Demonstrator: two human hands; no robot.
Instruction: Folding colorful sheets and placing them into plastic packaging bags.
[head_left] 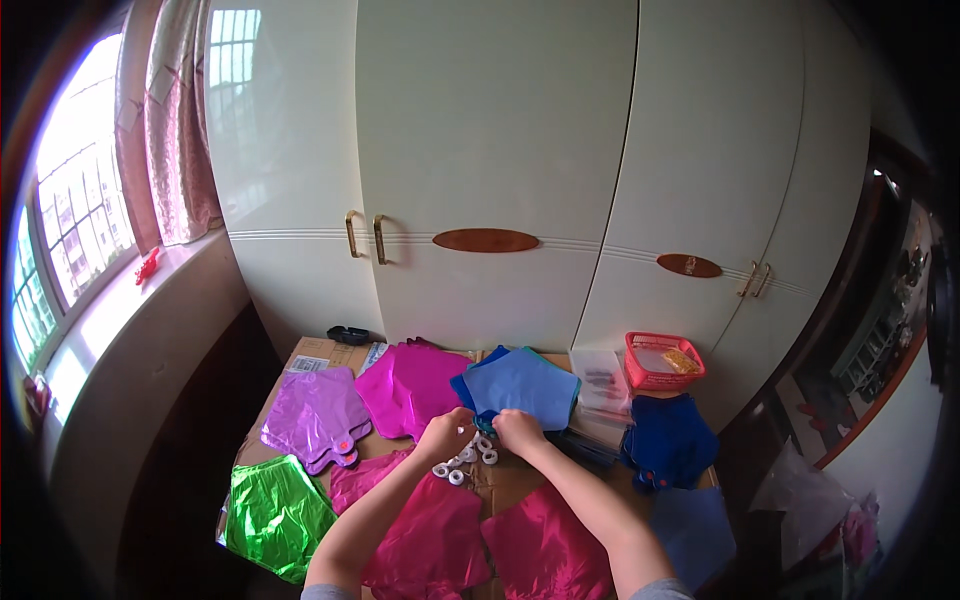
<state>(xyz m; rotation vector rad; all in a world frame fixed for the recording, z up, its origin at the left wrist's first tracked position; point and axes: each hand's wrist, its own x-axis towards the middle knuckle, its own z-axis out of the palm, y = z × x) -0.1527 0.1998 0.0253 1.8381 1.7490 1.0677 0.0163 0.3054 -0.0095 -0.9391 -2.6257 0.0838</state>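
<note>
Both my hands meet at the middle of the table, close to the near tip of a stack of blue, many-sided flat sheets (pixel 520 385). My left hand (pixel 445 434) is closed, with a small white bit showing at its fingertips; what it grips is too small to name. My right hand (pixel 519 431) is also closed, its fingers at the stack's teal lower tip, and whatever they pinch is hidden. Several small white rings (pixel 456 477), like little rolls, lie loose just below and between the hands.
Around lie shiny flat foil sheets: magenta (pixel 410 385), lilac (pixel 315 410), green (pixel 275 515), pink (pixel 430 535), dark blue (pixel 670 440). A red basket (pixel 665 378) and clear packets (pixel 600 380) stand at the back right, a black object (pixel 348 335) back left. The white cupboard (pixel 490 130) rises behind.
</note>
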